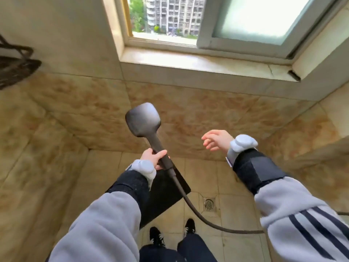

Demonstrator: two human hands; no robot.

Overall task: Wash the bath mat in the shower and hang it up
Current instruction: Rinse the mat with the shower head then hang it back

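Left sleeve nearest lens. Left hand grips shower head by handle; right hand open, empty. Bath mat flat on floor beside drain. Risk: head raised off mat, spray likely hits wall, soaks cuffs

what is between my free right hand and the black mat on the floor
Only the shower hose, hanging from the shower head in the left hand across the right corner of the bath mat. Otherwise the right hand has open air below.
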